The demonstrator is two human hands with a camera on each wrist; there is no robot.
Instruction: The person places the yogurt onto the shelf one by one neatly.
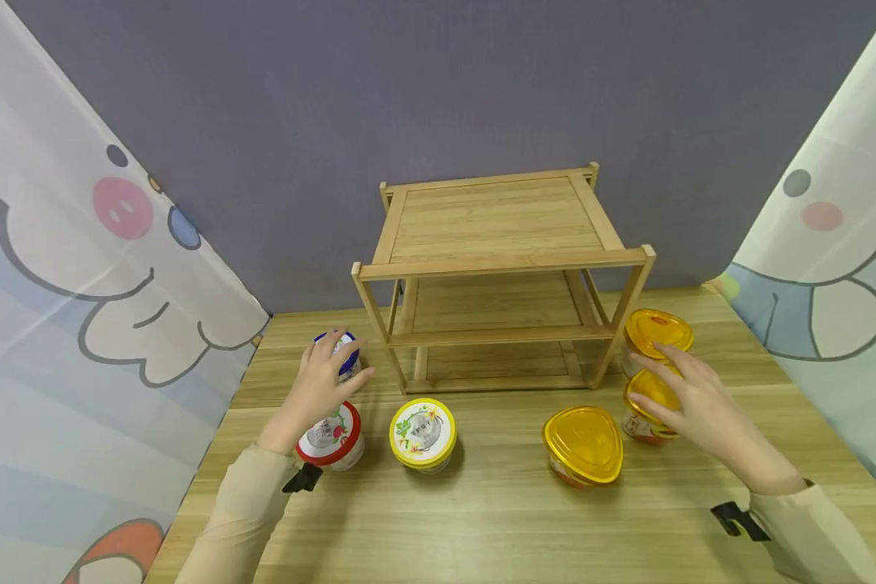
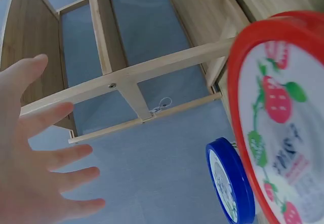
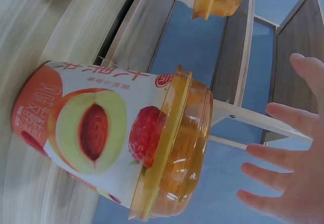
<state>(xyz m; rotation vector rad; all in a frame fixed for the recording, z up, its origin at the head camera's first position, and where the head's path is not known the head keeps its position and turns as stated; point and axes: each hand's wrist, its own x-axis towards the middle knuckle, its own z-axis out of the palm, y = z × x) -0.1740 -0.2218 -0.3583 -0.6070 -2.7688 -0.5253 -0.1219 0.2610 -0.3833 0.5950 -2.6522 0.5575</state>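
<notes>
Three tubs (image 1: 327, 434) (image 1: 422, 432) (image 1: 349, 362), three cups (image 1: 584, 442) (image 1: 657, 328) (image 1: 646, 389), one rack (image 1: 496, 223)

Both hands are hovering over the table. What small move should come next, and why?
Perhaps lower the right hand toward the peach-printed cup: that hand is spread and holds nothing, the cup is among the things nearest it, and the right wrist view shows a gap between hand and gold lid.
</notes>
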